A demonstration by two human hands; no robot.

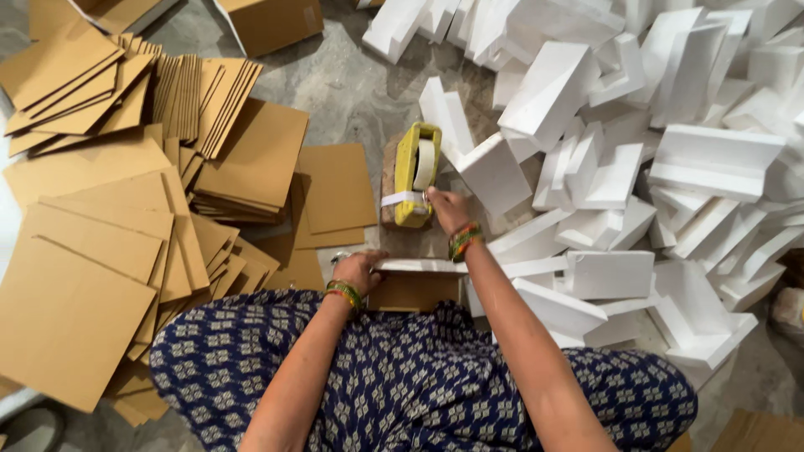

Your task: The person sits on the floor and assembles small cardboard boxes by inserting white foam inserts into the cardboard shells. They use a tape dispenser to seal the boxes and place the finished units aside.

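Note:
A yellow tape dispenser (413,172) with a white tape roll stands on a brick-like block on the floor in front of me. My right hand (446,208) reaches to its near end, fingers pinching the white tape there. My left hand (358,269) grips the left end of a white foam piece (423,266) lying across a small brown cardboard box (414,293) by my knees. Both wrists carry coloured bangles.
Stacks of flat brown cardboard sheets (109,209) cover the floor on the left. A big heap of white foam corner pieces (653,142) fills the right side. A brown carton (272,23) stands at the top. My lap in blue patterned cloth (402,377) is below.

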